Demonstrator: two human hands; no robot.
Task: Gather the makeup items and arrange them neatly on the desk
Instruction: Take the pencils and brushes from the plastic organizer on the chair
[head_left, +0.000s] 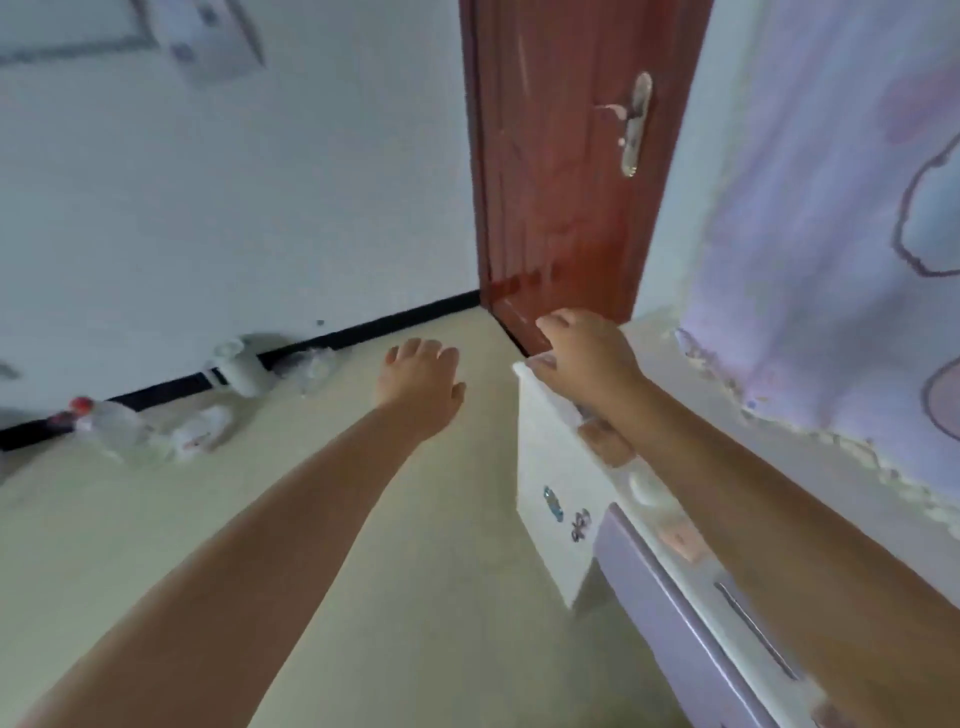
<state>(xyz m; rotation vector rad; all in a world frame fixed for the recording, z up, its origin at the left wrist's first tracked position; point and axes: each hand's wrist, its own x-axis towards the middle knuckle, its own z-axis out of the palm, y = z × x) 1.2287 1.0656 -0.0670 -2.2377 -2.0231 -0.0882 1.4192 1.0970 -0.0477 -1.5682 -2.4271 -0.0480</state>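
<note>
A: Left hand (422, 382)?
B: Spread, empty, over the floor.
A: Right hand (582, 358)?
B: At the white desk (550, 462) corner; grasp unclear. Small pinkish makeup items (608, 441) lie under the forearm (blurred, probably light and hard), best pinched by their sides.

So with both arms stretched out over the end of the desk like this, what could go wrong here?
1. The right hand reaches over the far end of the white desk; the forearm lies above small pinkish items near the edge and could sweep them off.
2. The left hand hangs open over bare floor and holds nothing, so it cannot catch a fall.
3. The view is blurred, so the right hand's grip is uncertain.
</note>
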